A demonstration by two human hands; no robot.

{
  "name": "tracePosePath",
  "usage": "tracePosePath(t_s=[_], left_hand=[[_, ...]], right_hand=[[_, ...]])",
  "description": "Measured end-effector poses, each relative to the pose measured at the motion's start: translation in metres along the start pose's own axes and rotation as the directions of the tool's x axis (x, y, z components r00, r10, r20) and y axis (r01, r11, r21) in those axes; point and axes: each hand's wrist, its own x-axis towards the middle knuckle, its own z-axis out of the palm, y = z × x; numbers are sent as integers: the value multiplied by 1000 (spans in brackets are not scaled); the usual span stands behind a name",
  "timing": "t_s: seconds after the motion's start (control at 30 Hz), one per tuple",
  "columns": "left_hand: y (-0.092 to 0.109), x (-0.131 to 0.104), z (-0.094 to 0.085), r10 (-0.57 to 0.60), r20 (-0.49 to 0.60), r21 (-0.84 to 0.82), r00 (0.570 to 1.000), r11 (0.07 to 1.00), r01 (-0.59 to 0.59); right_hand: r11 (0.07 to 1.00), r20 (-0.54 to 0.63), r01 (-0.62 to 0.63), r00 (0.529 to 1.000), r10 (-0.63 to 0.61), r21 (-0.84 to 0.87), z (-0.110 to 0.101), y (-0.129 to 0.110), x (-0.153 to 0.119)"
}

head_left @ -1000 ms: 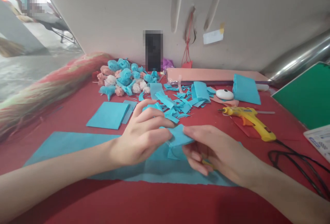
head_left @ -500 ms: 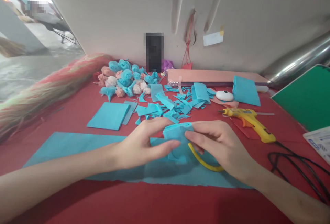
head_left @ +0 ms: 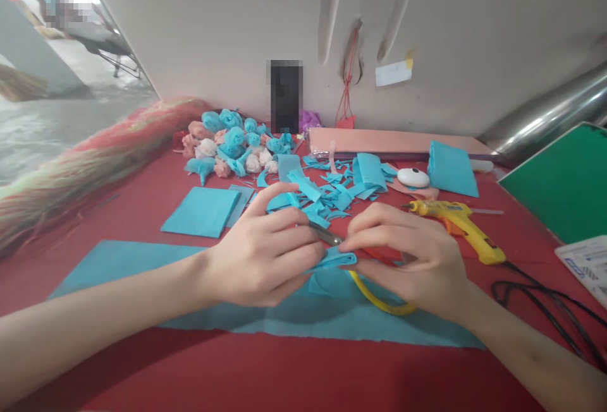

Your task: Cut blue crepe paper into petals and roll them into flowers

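Observation:
Folded blue crepe paper (head_left: 336,260) is held between both hands above a long blue sheet (head_left: 128,266). My left hand (head_left: 265,257) is closed around the paper's left part, its index finger raised. My right hand (head_left: 412,260) touches the folded right end with its fingertips and also carries a pair of scissors (head_left: 382,306). Their yellow handle loop hangs below the hand. The metal blades point left behind the paper, partly hidden by my left fingers.
Behind the hands lie blue paper scraps (head_left: 327,200), a folded blue stack (head_left: 202,211) and several paper roses (head_left: 232,140). To the right are a yellow glue gun (head_left: 462,225) with a black cord, a white oval device (head_left: 412,177) and a green board (head_left: 564,178).
The folded paper has tilted flatter and lower. My left hand has turned over it, lifting the index finger. The scissors' blades now show behind the paper.

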Motion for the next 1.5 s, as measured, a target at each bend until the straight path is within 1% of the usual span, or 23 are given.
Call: tracePosePath(t_s=[0.13,0.2,0.27,0.37,0.43,0.5,0.57,0.67,0.77,0.83,0.93,1.03,1.1,1.13,1.23,1.3,1.37,1.43,1.5], left_hand=[[1,1,-1,12,10,5,1000,1000,-12],[3,2,-1,-4,27,-25,1000,1000,4],[5,2,-2,-42,43,-76,998,996,45],[8,3,-1,-108,47,-192,993,975,115],[9,3,0,-168,32,-283,985,944,170],[10,4,2,-238,7,-376,971,899,223],[12,4,3,-310,-15,-457,951,848,269],[14,3,6,-413,-30,-551,910,767,329],[15,2,9,-492,-12,-607,871,695,384],[15,1,11,-513,6,-625,858,668,404],[15,2,13,-532,50,-638,845,634,437],[17,2,14,-507,150,-631,849,612,476],[18,2,15,-482,197,-634,854,601,486],[18,2,15,-487,215,-642,847,583,498],[17,1,16,-529,311,-660,790,478,580],[15,0,18,-528,380,-639,760,444,628],[14,-1,19,-532,377,-628,758,455,631],[14,-2,21,-569,331,-633,753,458,624],[15,-3,21,-612,302,-659,731,419,624]], right_hand=[[996,-22,-15,1000,17,86,-1,3,0],[989,-23,-39,999,42,144,-1,4,0],[977,-11,-69,997,72,201,0,4,-1],[950,48,-162,987,155,265,2,4,-1],[925,119,-273,961,250,265,5,5,-1],[903,181,-352,932,314,246,9,6,-1],[873,215,-403,911,353,274,12,5,-1],[812,213,-462,886,411,357,15,2,-2],[748,238,-535,845,479,393,16,-1,-3],[712,221,-558,827,516,425,18,-3,-2],[688,165,-562,815,555,460,20,-4,-1],[664,147,-605,778,611,440,20,-5,-2],[670,118,-627,759,641,398,18,-4,-2],[690,113,-625,765,634,364,17,-4,-2],[799,144,-561,828,542,219,13,0,-2],[834,173,-530,845,505,155,11,2,-2],[825,182,-546,835,519,150,10,3,-1],[800,210,-578,812,545,162,8,4,0],[776,254,-613,782,569,151,5,6,1]])
